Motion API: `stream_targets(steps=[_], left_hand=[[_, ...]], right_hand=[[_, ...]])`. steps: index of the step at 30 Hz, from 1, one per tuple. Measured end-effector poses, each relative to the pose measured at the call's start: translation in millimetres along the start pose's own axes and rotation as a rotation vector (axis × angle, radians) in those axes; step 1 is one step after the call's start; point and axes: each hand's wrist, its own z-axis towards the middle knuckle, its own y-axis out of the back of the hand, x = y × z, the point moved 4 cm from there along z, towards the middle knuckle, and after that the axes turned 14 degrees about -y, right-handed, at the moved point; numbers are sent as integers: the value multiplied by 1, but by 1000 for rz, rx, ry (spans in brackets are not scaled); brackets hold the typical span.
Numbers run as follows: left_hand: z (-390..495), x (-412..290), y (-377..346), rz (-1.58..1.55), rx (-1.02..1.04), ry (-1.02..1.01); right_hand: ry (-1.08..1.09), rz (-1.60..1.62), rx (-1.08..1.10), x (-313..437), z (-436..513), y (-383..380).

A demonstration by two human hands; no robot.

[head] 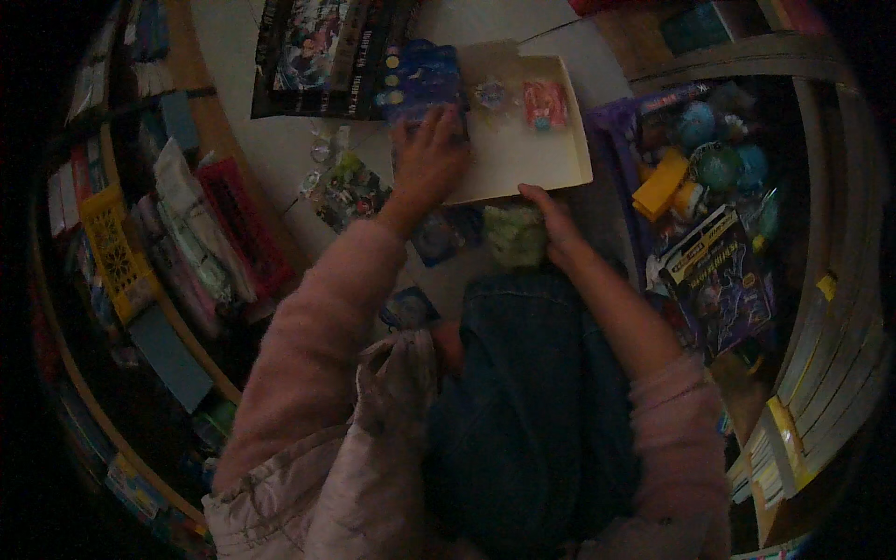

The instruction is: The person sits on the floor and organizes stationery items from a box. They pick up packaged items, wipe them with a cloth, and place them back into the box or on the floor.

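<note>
A shallow cream-coloured box (518, 157) lies before me on the floor. Over its left side my left hand (432, 150) rests with spread fingers on a dark blue packet or card (423, 73); whether it grips this cannot be told. My right hand (549, 217) is at the near edge of the box, thumb on the rim and the other fingers hidden underneath. Inside the box are a small pink-red packet (544, 105) and a small clear wrapped item (488, 93). A crumpled pale green item (516, 236) lies just below the box, near my right hand.
Shelves with books and bags (224, 224) stand at left. A black printed package (315, 63) and a pile of small packets (346, 189) lie on the floor. At right, an open drawer or bin holds a yellow item (660, 184), round containers (719, 166) and a printed box (728, 280).
</note>
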Motion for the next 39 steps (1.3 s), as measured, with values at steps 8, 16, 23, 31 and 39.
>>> stream_targets(steps=[8,16,23,31,39], left_hand=[[-17,4,5,-110,-190,186],[-68,10,5,-442,-301,343],[-160,-49,-33,-647,-14,808],[-117,-75,-71,-161,392,286],[-133,-90,-48,-398,227,411]], right_hand=[[-13,-4,11,-4,6,-3],[-127,14,-22,-5,2,1],[-31,19,18,-2,13,6],[-67,35,-22,1,3,0],[-78,21,8,3,-2,-1]])
